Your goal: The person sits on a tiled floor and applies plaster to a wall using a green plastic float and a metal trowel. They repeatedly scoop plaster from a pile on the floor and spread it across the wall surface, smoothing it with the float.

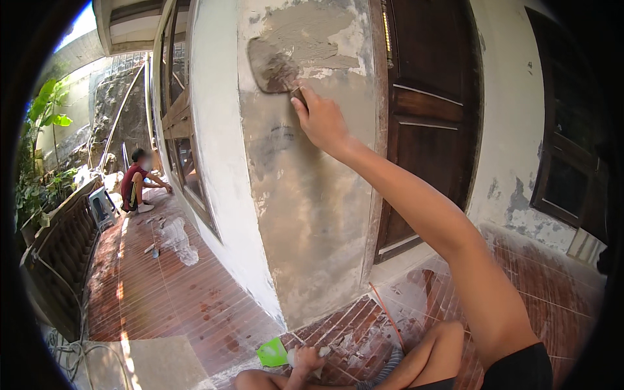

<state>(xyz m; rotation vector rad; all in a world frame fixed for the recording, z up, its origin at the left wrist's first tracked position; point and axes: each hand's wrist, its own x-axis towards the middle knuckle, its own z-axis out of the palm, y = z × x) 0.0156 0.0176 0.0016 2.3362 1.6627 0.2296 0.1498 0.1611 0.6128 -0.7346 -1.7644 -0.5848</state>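
My right hand (325, 120) reaches up to the wall and is closed around the handle of a plastering trowel (270, 68). The trowel's broad rounded blade is smeared with grey plaster and lies at the wall's upper left, near the corner edge. Fresh-looking grey plaster (305, 32) spreads unevenly beside and above it; smoother grey-brown coating (318, 227) covers the wall below. Low at the bottom, by my bent legs, my left hand (305, 362) is closed on a bright green flat-bladed scraper (273, 352) with a pale grip, mostly hidden by the fingers.
A dark wooden door (429, 117) stands right of the wall. Debris and an orange cord (388, 318) lie on the red tiled floor (195, 305). Farther left, another person (135, 182) squats by the wall, near a stool (103, 208) and a dark bench (62, 260).
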